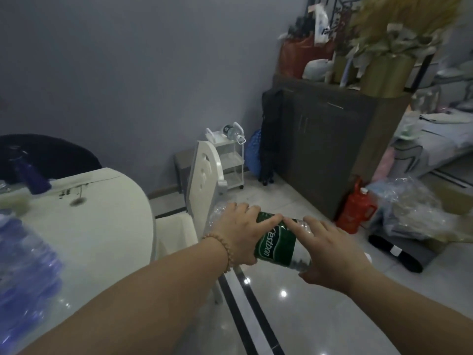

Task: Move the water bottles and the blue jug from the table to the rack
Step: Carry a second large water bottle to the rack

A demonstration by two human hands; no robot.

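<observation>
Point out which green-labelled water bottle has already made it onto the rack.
The bottle lying on its side on the white rack's top shelf by the wall. The other green-labelled bottle is held in both hands, left and right.

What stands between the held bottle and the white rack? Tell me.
In the head view, a white chair stands between the green-labelled bottle, held in both hands, and the rack.

water bottle (pixel 276 242): clear crinkled plastic, glossy green label
floor (pixel 320 316): polished tile, mirror-glossy
rack (pixel 230 160): smooth white plastic
bench (pixel 102 213): matt pale top
cabinet (pixel 332 149): matt dark wood
</observation>
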